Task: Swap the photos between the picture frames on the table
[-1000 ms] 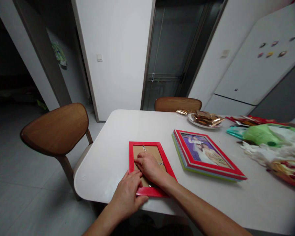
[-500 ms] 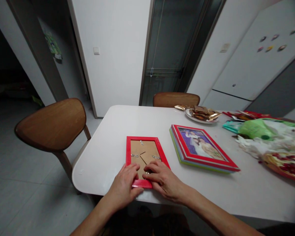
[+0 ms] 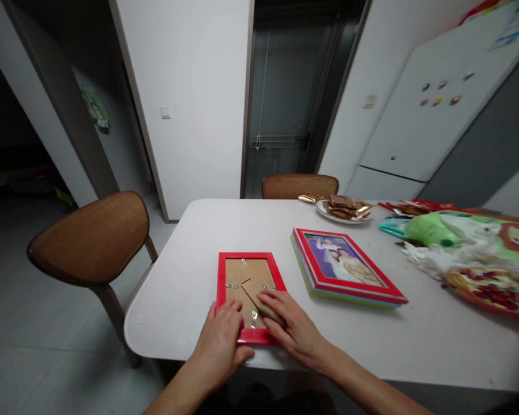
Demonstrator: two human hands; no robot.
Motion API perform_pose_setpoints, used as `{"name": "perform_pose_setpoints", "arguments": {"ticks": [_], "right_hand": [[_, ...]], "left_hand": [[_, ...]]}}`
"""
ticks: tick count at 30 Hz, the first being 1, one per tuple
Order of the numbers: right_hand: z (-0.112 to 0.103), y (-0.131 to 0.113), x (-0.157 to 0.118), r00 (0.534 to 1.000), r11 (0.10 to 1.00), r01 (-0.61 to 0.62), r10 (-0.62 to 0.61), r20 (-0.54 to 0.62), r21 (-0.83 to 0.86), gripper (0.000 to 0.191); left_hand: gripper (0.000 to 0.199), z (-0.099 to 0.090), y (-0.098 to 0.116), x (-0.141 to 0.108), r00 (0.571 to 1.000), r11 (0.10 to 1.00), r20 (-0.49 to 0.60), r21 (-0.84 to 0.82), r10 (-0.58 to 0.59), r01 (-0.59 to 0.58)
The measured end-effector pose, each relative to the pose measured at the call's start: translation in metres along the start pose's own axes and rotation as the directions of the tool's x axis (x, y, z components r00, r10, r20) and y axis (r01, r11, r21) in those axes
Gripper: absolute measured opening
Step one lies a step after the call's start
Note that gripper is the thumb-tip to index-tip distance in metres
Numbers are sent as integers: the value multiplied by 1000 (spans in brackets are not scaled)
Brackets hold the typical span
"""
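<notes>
A red picture frame [image 3: 221, 282] lies face down near the table's front edge, its brown backing board [image 3: 246, 271] showing. Small metal clips sit along the board's edges, the bottom clip [image 3: 254, 319] in plain sight between my hands. A slanting cut or line marks the board's middle. My left hand [image 3: 221, 334] grips the lower left corner, fingers over the side and thumb at the front rim. Curved over the lower right corner, my right hand [image 3: 294, 329] has its fingers on the board and thumb by the bottom rim. Its palm covers that corner.
To the right lies a stack of coloured frames [image 3: 350, 262], a photo in the top red one. Behind it stands a plate of gold-wrapped packets [image 3: 343, 208]. Plastic bags [image 3: 436, 227] and a red-rimmed dish [image 3: 493, 291] occupy the far right. Wooden chairs [image 3: 90, 236] border the table.
My right hand has shifted off the bottom clip towards the right side, uncovering the clip. My left hand keeps its place on the frame. The camera view has tilted and turned slightly.
</notes>
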State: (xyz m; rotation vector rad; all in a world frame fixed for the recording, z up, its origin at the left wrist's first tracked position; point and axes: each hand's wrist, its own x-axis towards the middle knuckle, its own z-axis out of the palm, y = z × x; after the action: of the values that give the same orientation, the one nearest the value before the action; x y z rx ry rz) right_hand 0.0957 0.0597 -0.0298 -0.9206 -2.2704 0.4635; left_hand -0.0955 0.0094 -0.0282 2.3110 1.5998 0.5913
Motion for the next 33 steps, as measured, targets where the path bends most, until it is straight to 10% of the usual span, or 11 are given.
{"name": "perform_pose_setpoints", "arguments": {"ticks": [4,7,11,14,18,24,28,33], "right_hand": [[-6,17,0,818,821,-371,510,-266,434,37],[-4,11,-2,660,465,-345,738,-141,815,43],[11,-23,4,742,1,-234,647,177,972,40],[7,-41,14,792,-163,-73,590,157,984,27],[-36,-17,19,727,35,19,686,-38,999,19],[-130,75,5,583,409,-299,793,-174,862,42],[-166,126,-9,519,616,-675,787,-333,405,46],[-174,161,-17,508,606,-770,771,-384,199,43]], "left_hand": [[19,-4,3,0,995,996,-98,-89,14,-23],[9,-15,11,3,979,943,-197,-331,-57,-12],[13,-19,45,13,959,616,-216,-785,-181,-60],[19,-16,78,24,972,331,-180,-936,-150,-123],[37,-26,114,49,967,245,-222,-951,-122,-187],[59,-30,141,109,983,141,-172,-977,-60,-163],[49,17,136,146,983,317,-88,-948,-162,-33],[42,61,125,157,964,497,-104,-867,-244,32]]}}
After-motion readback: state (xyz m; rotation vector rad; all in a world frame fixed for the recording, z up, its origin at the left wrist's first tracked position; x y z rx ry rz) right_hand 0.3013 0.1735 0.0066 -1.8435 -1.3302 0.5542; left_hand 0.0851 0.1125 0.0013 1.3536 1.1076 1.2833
